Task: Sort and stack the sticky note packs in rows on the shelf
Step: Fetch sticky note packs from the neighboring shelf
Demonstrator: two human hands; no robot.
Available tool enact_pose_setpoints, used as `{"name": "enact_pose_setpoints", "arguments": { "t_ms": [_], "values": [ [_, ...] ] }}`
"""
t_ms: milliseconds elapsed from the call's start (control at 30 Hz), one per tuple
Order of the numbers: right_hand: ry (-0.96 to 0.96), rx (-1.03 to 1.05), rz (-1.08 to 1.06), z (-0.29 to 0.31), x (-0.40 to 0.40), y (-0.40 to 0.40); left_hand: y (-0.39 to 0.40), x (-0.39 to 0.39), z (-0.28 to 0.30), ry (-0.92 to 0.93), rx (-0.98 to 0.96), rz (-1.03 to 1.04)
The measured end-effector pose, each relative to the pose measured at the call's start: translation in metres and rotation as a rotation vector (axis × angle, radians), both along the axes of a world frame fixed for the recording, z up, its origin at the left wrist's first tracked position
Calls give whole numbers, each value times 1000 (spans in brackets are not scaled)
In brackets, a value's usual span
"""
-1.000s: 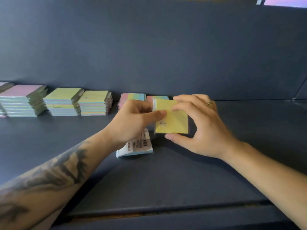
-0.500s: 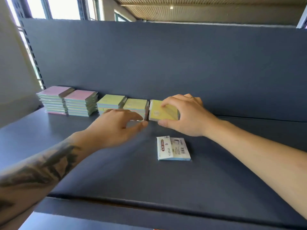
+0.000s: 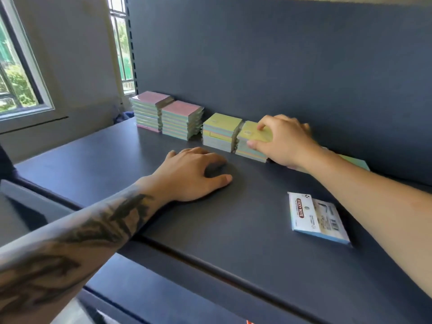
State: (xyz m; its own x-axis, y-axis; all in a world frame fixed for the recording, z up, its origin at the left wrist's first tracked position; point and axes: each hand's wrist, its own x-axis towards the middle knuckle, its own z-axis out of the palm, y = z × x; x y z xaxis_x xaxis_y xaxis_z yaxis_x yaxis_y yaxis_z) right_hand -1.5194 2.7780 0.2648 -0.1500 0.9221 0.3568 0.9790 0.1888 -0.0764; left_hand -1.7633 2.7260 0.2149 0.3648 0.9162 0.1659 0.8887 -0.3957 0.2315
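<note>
Along the back of the dark shelf (image 3: 163, 218) stand several stacks of sticky note packs: two pink-topped stacks (image 3: 149, 111) (image 3: 181, 120) and two yellow-green-topped stacks (image 3: 218, 132) (image 3: 251, 146). My right hand (image 3: 285, 141) holds a yellow pack (image 3: 252, 134) on top of the rightmost yellow-green stack, thumb at its front edge and fingers over it. My left hand (image 3: 198, 174) rests on the shelf in front of the stacks, fingers loosely curled, holding nothing. A single pack (image 3: 318, 217) lies label-up near the shelf's front right. Behind my right wrist a green-topped pack (image 3: 355, 161) is partly hidden.
The shelf's dark back panel (image 3: 280, 66) rises right behind the stacks. A window (image 3: 16, 73) and a pale wall are at the left. The shelf's front edge (image 3: 210, 265) runs diagonally below my forearms.
My right hand has carried the yellow pack left and down onto the rightmost yellow-green stack. My left hand let go of it and dropped to the shelf. The view swung to the left.
</note>
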Motion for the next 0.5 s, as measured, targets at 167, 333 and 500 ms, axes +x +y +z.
{"name": "enact_pose_setpoints", "arguments": {
  "t_ms": [167,333,500],
  "values": [
    [16,-11,0,1,2,5,3,0,-2,-5,0,5],
    [33,-19,-9,0,-1,8,5,0,-5,-9,27,17],
    [61,-32,-15,-1,-1,9,6,-2,-5,-7,23,11]
  ]
}}
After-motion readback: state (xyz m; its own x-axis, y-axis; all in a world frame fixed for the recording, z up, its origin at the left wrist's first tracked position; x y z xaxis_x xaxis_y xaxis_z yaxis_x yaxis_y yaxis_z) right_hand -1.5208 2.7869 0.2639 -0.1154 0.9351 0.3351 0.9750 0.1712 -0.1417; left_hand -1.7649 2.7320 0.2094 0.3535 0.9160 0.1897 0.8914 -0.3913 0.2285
